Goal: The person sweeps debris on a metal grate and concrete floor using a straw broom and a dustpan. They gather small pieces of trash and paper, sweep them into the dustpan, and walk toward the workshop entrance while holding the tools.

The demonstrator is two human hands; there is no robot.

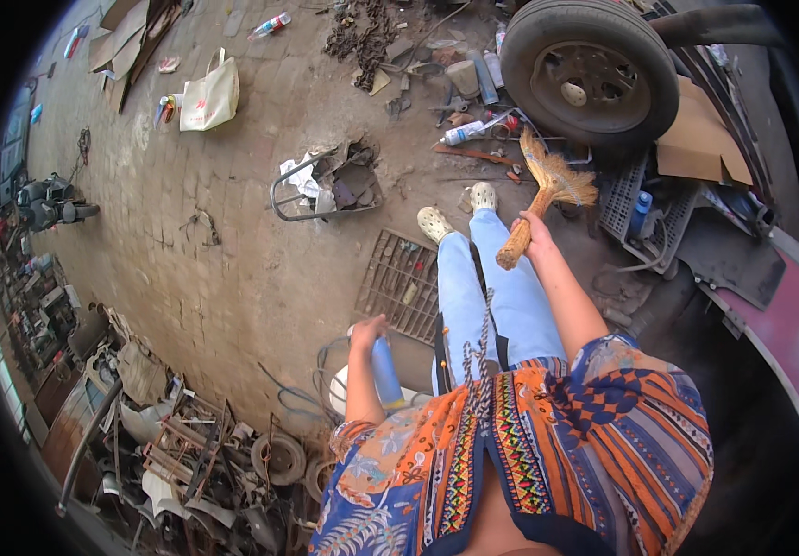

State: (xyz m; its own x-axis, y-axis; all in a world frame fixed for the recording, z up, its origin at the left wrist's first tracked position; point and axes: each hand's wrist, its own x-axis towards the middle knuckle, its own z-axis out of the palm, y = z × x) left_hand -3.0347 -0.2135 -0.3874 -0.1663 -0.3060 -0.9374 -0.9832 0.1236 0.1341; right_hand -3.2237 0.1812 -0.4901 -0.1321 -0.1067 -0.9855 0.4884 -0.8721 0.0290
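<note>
My right hand (536, 239) is closed round the thick bound handle of a short straw hand broom (547, 181). Its splayed bristles point up and away, near a large wheel with a tyre (592, 76). On the left, my left hand (369, 334) hangs out from my body, fingers somewhat curled and blurred. A blue cylinder (385, 372) shows right beside that hand; whether they touch is unclear. Between my left hand and my legs lies a rusty metal grate (401, 287). Farther ahead, a dustpan-like scoop with a metal loop handle (330, 185) holds dark scraps and white paper.
Bottles and a spray can (464, 132) litter the ground by the wheel. Grey plastic crates (623, 199) and cardboard (703, 134) stand at right. A cream tote bag (210, 95) lies far left. Scrap metal and old tyres (279, 458) pile up at lower left.
</note>
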